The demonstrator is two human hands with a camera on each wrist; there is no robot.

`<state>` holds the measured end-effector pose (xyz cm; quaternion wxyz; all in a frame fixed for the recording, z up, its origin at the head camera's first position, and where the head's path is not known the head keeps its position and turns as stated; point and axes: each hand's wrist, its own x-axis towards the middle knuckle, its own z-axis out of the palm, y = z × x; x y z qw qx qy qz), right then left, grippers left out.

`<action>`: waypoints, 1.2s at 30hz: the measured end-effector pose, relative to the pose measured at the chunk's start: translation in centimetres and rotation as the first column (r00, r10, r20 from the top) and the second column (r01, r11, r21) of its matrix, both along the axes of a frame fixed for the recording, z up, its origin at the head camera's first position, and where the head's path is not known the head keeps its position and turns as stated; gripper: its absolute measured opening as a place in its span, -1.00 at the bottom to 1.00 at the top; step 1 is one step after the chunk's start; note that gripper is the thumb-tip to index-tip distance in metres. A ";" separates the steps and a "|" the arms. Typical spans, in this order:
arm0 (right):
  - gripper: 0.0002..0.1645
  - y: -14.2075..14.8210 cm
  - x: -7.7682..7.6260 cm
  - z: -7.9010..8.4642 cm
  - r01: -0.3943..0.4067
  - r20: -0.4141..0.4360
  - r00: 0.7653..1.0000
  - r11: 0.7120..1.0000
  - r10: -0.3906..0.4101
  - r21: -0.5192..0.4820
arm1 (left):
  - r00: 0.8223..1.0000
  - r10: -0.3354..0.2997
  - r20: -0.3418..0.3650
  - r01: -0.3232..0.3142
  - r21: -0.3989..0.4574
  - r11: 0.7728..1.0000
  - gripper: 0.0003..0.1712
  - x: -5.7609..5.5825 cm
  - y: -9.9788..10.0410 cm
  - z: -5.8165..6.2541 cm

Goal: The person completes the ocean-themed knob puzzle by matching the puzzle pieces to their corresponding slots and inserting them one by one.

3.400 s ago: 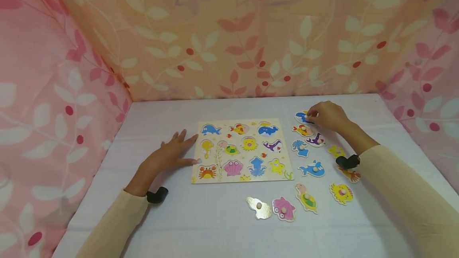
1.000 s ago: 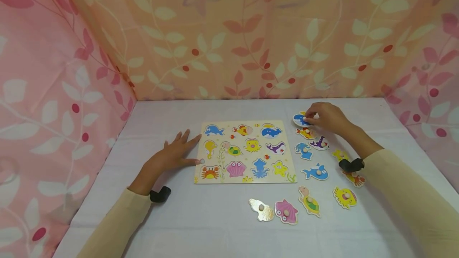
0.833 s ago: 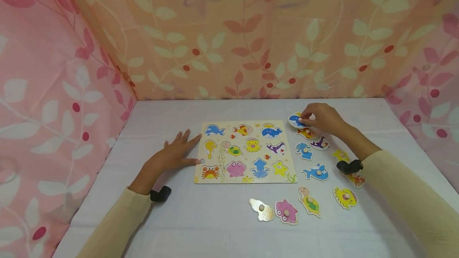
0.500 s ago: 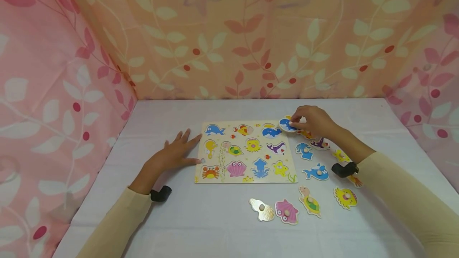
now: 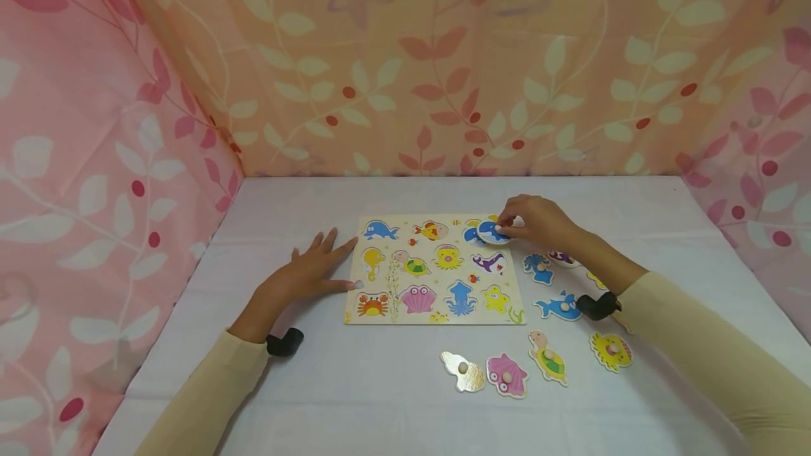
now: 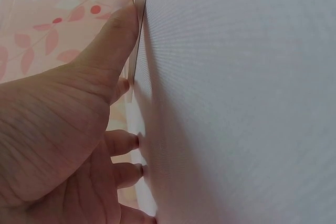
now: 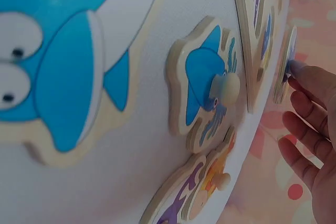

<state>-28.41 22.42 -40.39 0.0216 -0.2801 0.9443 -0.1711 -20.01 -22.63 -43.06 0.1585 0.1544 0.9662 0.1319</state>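
In the head view my right hand point(image 5: 538, 222) pinches a blue whale puzzle piece point(image 5: 491, 232) by its knob. The piece overlaps the printed whale at the top right of the wooden sea-animal puzzle board point(image 5: 481, 317). Seen from the right wrist, the whale piece point(image 7: 285, 69) shows edge-on, off the board's face, at the fingertips of the right hand point(image 7: 315, 114). My left hand point(image 5: 308, 266) lies spread at the board's left side, its thumb on the edge. From the left wrist, that thumb point(image 6: 118, 35) presses along the board's rim point(image 6: 140, 3).
Knobbed pieces lie right of the board: a squid point(image 5: 538, 268), a blue whale-like one point(image 5: 560, 306), and a yellow octopus point(image 5: 612, 351). Below it are a turtle point(image 5: 548, 357), a pink shell point(image 5: 506, 376) and a piece with a shiny plain face point(image 5: 463, 371). Patterned cloth point(image 5: 443, 90) stands behind.
My right hand has lifted the whale piece from the upper right of the table and carried it left over the board's top right corner. The left hand stays at the board's edge.
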 end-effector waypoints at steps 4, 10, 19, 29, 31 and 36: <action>-0.78 -0.5 -0.2 -0.3 -0.028 -0.009 1.000 1.000 0.028 0.013 | 1.000 0.000 0.000 0.000 0.000 1.000 0.14 0.0 0.0 0.1; -0.78 -1.2 -0.4 -0.5 -0.030 0.011 0.999 0.999 0.030 0.013 | 1.000 0.008 0.004 -0.008 0.008 1.000 0.15 -0.1 -0.1 0.0; -0.82 -2.0 -0.7 -0.8 -0.043 0.017 0.999 0.999 0.043 0.025 | 1.000 0.000 0.002 0.000 0.014 1.000 0.15 -0.3 -0.3 -0.4; -0.81 -2.5 -1.1 -0.7 -0.052 0.022 0.998 0.997 0.051 0.062 | 1.000 0.005 -0.004 -0.005 0.005 1.000 0.17 -0.4 -0.4 -0.6; -0.81 -2.6 -1.2 -0.6 -0.057 0.024 0.998 0.996 0.056 0.065 | 1.000 0.003 -0.007 -0.003 0.004 1.000 0.17 -0.4 -0.4 -0.6; -0.80 -2.7 -1.4 -0.6 -0.069 0.020 0.998 0.995 0.068 0.068 | 1.000 0.001 -0.003 -0.001 0.012 1.000 0.16 -0.4 -0.3 -0.5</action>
